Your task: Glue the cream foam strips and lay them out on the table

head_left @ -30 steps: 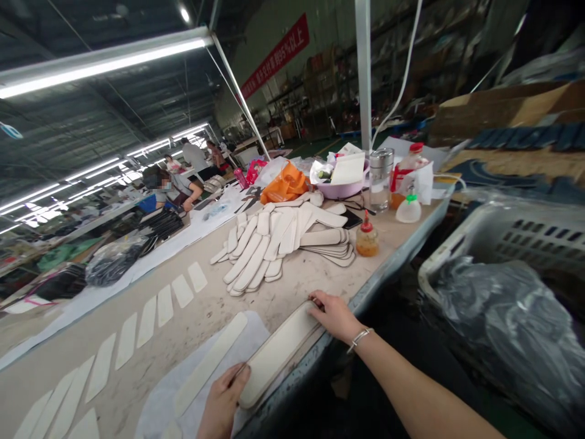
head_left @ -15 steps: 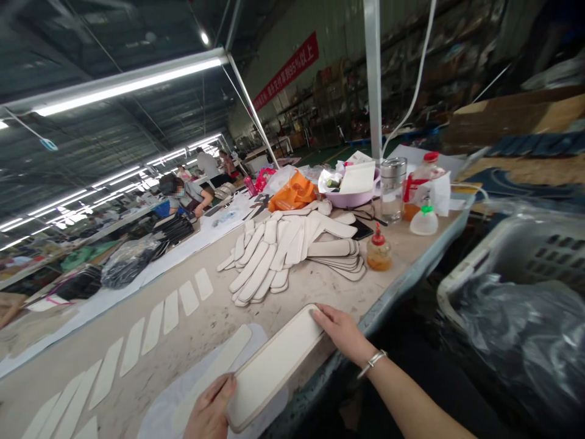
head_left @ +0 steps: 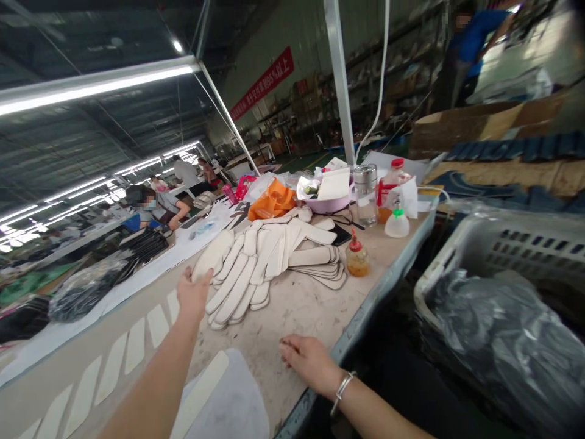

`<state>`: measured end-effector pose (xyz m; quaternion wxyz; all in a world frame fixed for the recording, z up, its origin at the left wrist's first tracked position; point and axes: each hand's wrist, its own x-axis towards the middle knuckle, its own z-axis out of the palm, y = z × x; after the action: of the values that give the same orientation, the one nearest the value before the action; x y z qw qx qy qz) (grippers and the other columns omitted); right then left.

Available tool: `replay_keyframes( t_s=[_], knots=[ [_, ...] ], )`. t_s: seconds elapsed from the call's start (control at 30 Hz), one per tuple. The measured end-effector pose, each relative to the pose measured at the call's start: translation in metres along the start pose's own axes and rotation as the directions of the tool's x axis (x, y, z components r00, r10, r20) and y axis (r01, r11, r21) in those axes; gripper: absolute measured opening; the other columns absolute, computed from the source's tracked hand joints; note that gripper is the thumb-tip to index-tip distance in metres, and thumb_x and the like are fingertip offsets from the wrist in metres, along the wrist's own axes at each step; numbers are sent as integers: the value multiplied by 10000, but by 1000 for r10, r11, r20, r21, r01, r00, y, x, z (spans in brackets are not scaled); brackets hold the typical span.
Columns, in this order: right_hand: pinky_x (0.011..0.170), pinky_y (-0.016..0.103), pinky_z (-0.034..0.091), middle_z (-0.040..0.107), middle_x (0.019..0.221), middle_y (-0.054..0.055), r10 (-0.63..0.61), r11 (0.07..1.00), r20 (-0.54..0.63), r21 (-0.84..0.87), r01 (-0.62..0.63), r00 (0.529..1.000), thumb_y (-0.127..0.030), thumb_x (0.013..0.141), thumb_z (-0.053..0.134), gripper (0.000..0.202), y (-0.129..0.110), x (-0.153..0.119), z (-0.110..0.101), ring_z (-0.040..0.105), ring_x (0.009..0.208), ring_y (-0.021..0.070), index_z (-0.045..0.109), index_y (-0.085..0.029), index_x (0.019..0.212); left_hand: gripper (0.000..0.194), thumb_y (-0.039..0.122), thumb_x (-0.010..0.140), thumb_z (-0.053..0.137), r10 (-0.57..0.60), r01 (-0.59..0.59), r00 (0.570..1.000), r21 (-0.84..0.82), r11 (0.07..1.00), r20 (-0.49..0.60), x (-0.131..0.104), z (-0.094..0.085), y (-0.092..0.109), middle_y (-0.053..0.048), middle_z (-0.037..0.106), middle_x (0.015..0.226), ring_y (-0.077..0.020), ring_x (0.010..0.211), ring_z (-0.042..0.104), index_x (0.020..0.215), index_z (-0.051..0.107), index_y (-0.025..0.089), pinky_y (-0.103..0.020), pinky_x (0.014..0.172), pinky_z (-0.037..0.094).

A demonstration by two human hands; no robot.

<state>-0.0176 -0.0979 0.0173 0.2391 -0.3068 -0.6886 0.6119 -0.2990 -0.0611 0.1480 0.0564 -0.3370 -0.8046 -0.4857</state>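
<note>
My left hand [head_left: 194, 296] reaches to the left side of a pile of pale padded strips [head_left: 235, 283]. Its thumb and fingers grip the near end of a wider pale padded piece [head_left: 214, 251], which is slightly blurred and lies against the pile. My right hand [head_left: 304, 360], with a bracelet at the wrist, hovers over the near table edge, its fingers curled together and nothing visible in them. Between my forearms, a flat cream strip [head_left: 203, 390] rests on a white rounded sheet [head_left: 240, 396].
Flat cream strips [head_left: 112, 366] line the table's left side. Behind the pile are an orange bag [head_left: 274, 198], a purple basin [head_left: 331, 204] and bottles, including an amber one [head_left: 357, 259]. A white crate [head_left: 427, 277] stands right of the table. A person [head_left: 159, 207] works across it.
The padded piece has gone from between both hands to the pile's left side, with my left hand at its end. My right hand has let go and curled. The view has shifted right.
</note>
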Motion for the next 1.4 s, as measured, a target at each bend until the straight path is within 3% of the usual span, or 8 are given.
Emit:
replay_keyframes(
  t_s=[0.1, 0.2, 0.33, 0.5, 0.8, 1.1, 1.23, 1.4],
  knots=[
    [583, 223, 397, 647, 706, 15, -23, 993, -21, -115, 21, 1000, -301, 847, 528, 267, 0, -1, 4, 570, 627, 146, 701, -171, 1003, 740, 354, 702, 730, 214, -222, 975, 159, 962, 66, -11, 48, 19, -189, 431, 1400, -332, 1335, 367, 1338, 447, 102, -475, 1123, 293],
    [573, 213, 380, 652, 707, 6, -48, 979, -29, -202, 41, 998, -253, 809, 549, 239, -3, -2, 3, 568, 624, 140, 709, -195, 977, 655, 333, 762, 668, 404, -453, 890, 307, 837, 212, -35, 95, 43, -223, 376, 1419, -361, 1341, 341, 1325, 465, 67, -494, 1117, 289],
    [608, 223, 391, 676, 754, 21, -50, 947, -3, -318, 47, 999, -225, 798, 531, 207, -11, -3, -1, 609, 694, 160, 709, -204, 902, 391, 318, 816, 615, 477, -678, 672, 210, 705, 566, -74, 151, 72, -148, 547, 1264, -277, 1190, 515, 1156, 619, 124, -387, 1054, 396],
    [645, 234, 427, 696, 836, 68, -23, 913, 63, -406, 47, 998, -221, 811, 532, 191, -10, -5, 1, 655, 785, 201, 698, -181, 899, 351, 392, 787, 661, 514, -800, 446, 69, 595, 733, -119, 198, 98, -102, 638, 1093, -241, 1072, 571, 1042, 675, 150, -326, 983, 441],
    [709, 258, 484, 699, 913, 106, -86, 901, 93, -419, 118, 992, -117, 812, 508, 235, -2, -1, 7, 675, 844, 253, 701, -150, 942, 223, 281, 880, 515, 479, -858, 371, 96, 505, 795, -132, 228, 93, -122, 622, 1010, -236, 961, 587, 926, 677, 135, -353, 872, 480],
    [733, 255, 470, 701, 915, 107, -11, 874, 104, -482, 60, 995, -203, 814, 525, 218, -10, 0, 3, 666, 870, 246, 702, -148, 929, 254, 177, 916, 409, 623, -844, 387, -11, 536, 680, -126, 201, 94, -131, 630, 902, -234, 863, 612, 867, 649, 110, -365, 785, 507],
    [743, 244, 465, 708, 898, 70, -24, 928, 90, -368, 56, 996, -230, 814, 546, 279, -17, -2, -5, 658, 856, 208, 697, -193, 1045, 228, 202, 949, 392, 711, -818, 392, -132, 559, 583, -131, 138, 76, -90, 623, 951, -188, 909, 603, 964, 614, 153, -325, 834, 506],
    [596, 191, 436, 672, 758, 6, -12, 987, 319, -146, 62, 948, -260, 717, 686, 268, -12, -11, 2, 595, 652, 142, 717, -179, 970, 232, 137, 931, 408, 768, -665, 266, -465, 584, 583, -146, 25, 13, -74, 652, 965, -156, 914, 630, 1025, 613, 192, -278, 806, 536]
  ],
)
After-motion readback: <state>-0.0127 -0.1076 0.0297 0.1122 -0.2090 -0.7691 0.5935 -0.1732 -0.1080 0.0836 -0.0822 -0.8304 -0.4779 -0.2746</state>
